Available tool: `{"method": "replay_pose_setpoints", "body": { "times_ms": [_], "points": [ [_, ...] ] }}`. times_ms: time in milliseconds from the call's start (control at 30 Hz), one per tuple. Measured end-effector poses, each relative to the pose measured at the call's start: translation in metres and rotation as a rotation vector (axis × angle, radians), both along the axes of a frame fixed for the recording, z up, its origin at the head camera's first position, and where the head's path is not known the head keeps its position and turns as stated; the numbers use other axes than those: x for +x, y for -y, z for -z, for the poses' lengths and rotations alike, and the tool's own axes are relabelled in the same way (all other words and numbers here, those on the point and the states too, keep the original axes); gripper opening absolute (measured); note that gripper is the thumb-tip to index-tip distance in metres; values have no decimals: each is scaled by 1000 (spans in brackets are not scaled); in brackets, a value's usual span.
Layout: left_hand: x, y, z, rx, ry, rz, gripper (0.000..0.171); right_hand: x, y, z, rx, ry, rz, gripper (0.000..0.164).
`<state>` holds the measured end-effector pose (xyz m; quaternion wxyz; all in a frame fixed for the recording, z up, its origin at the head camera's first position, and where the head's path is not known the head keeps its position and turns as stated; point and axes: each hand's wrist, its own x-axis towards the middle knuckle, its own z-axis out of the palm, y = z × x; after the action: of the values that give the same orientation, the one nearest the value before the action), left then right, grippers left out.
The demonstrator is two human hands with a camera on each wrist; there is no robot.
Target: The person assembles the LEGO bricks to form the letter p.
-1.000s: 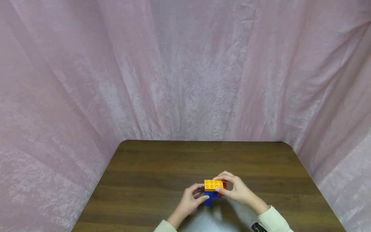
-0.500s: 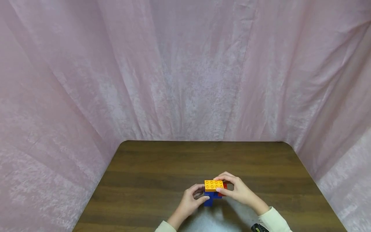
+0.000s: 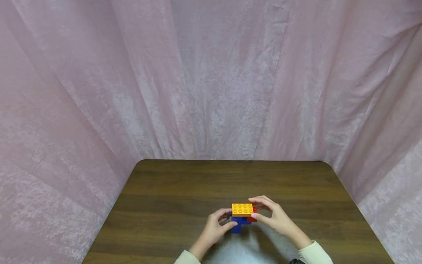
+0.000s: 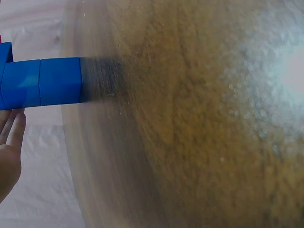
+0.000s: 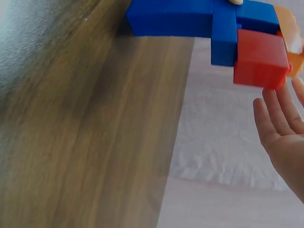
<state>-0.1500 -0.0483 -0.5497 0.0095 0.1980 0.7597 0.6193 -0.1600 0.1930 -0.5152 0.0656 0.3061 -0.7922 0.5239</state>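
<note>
A small structure of toy building bricks stands near the front of the table. Its column of stacked blue bricks (image 3: 236,226) meets its own reflection on the tabletop in the left wrist view. A blue brick juts out sideways and carries a red brick (image 5: 261,57), with a yellow-orange studded brick (image 3: 242,208) lying across the top. My left hand (image 3: 215,228) grips the blue column between thumb and fingers. My right hand (image 3: 276,219) spreads around the right end, thumb tip right at the yellow brick's corner, fingers extended beside the red brick.
The brown wooden table (image 3: 171,190) has rounded far corners and a bright glare (image 3: 237,253) at its front. Pink velvet curtains (image 3: 211,91) hang behind and on both sides. A black band (image 3: 296,261) shows by the right sleeve.
My right hand has loosened from the yellow brick and shifted slightly right, uncovering its studs. The left hand stays on the blue column, and the structure has barely moved.
</note>
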Motion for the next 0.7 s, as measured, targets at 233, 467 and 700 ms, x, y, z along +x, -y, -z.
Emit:
{"method": "replay_pose_setpoints", "body": {
  "times_ms": [233, 467, 700],
  "points": [
    [-11, 2, 25, 18, 52, -21, 36, 4, -11, 11, -68, 3, 2, 42],
    [-12, 5, 32, 16, 55, -22, 36, 11, -10, 18, -109, 92, 5, 38],
    [-7, 3, 29, -9, 64, -42, 34, 16, -8, 25, -156, 90, -4, 36]
  ]
}}
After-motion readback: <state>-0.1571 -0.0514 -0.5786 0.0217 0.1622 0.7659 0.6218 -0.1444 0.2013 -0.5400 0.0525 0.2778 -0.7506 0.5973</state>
